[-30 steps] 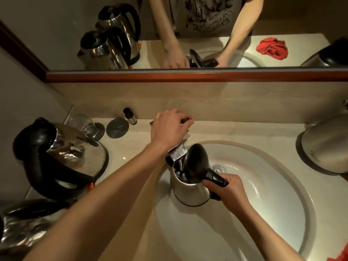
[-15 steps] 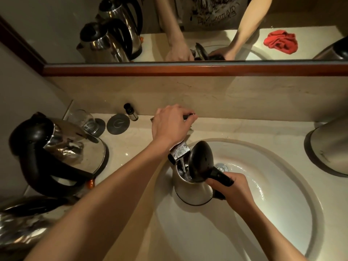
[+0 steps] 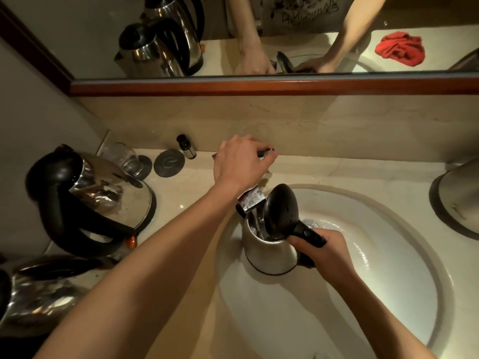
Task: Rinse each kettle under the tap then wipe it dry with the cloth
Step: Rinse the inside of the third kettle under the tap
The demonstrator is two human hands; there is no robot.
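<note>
A steel kettle with its black lid flipped up stands in the white sink under the tap spout. Water runs from the spout into the kettle's mouth. My right hand grips the kettle's black handle. My left hand is closed on the tap lever at the back of the sink. The red cloth shows only as a reflection in the mirror, lying on the counter to the right.
Two more steel kettles stand on the counter at left, and another kettle at the right edge. A glass, a round coaster and a small bottle sit by the back wall.
Both hands keep their holds on the tap lever and the kettle. The view has shifted slightly downward; the kettle stays under the spout.
</note>
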